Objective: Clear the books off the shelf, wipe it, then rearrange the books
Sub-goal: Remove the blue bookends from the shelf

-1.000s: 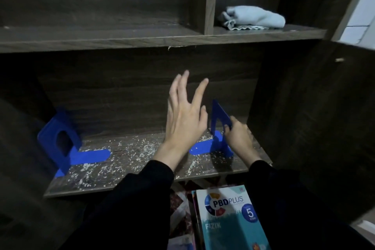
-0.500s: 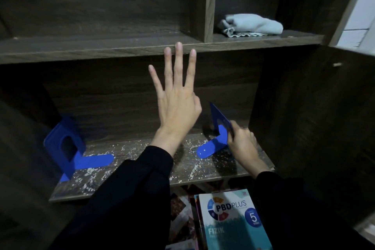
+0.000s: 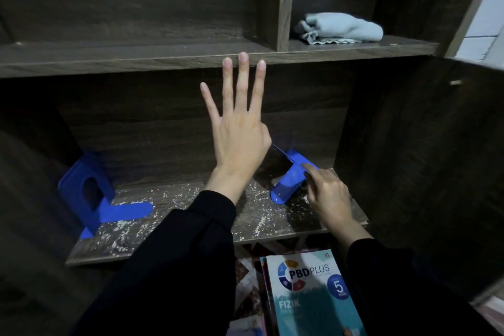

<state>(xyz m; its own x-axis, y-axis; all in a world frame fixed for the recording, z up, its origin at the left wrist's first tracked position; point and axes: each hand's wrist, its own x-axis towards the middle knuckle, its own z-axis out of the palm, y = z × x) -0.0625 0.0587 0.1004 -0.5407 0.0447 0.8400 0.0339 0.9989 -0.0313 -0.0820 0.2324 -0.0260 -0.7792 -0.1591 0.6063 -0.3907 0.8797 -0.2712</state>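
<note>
Since a second ago my left hand (image 3: 237, 128) has risen to 12 o'clock, fingers straight and spread with nothing in them, tips level with the upper board's (image 3: 136, 60) edge, while my right hand (image 3: 327, 196) at 4 o'clock, pinching the right bookend (image 3: 289, 185), has tipped it off its upright stance. The shelf (image 3: 191, 215) is dark woodgrain speckled with pale crumbs and dust, and the left bookend (image 3: 87, 194) stands at 8 o'clock. The books (image 3: 308, 294) lie stacked below it at 6 o'clock, the top cover teal and white, reading PBD PLUS, FIZIK, 5.
</note>
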